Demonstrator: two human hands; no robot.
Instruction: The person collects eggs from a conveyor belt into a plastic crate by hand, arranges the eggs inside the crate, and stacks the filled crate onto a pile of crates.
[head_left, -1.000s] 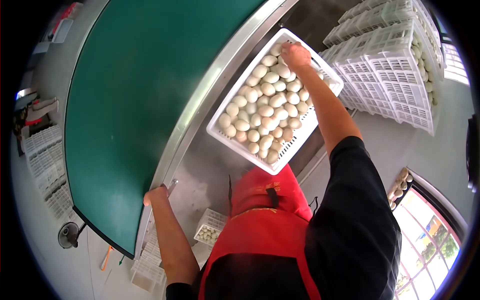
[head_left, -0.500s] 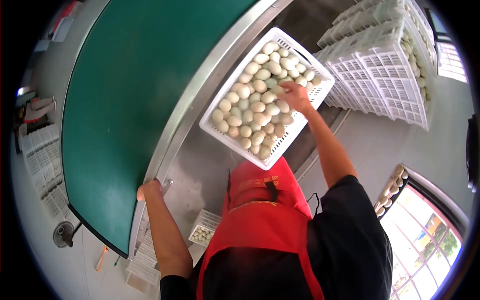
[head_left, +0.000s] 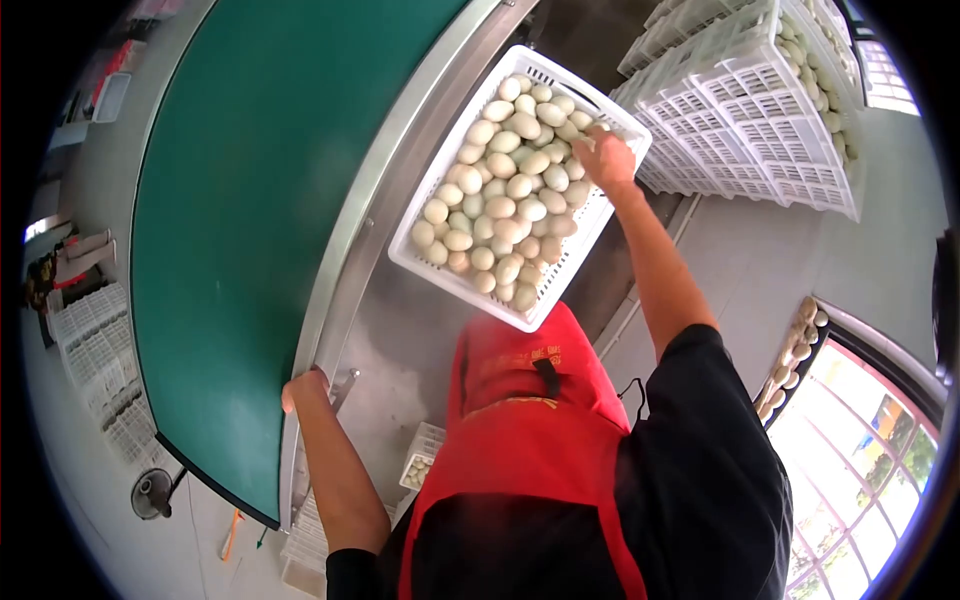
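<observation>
A white plastic crate (head_left: 420, 262) full of pale eggs (head_left: 500, 207) sits tilted in the view beside a green conveyor belt (head_left: 240, 200). My right hand (head_left: 608, 160) reaches into its far right corner, fingers bent down among the eggs. They appear closed around an egg, mostly covered by the hand. On the left, my left hand (head_left: 306, 388) grips the metal edge rail (head_left: 345, 235) of the belt, with its fingertips wrapped over the far side and partly hidden.
White crates (head_left: 740, 120) holding eggs are stacked at the upper right. More white crates (head_left: 95, 330) stand beyond the belt at left. A small egg crate (head_left: 422, 450) is on the floor by my apron (head_left: 520, 440). A barred window (head_left: 860, 470) is at lower right.
My right hand has shifted toward the crate's far right corner. My left hand keeps its place on the rail. The whole view has shifted slightly.
</observation>
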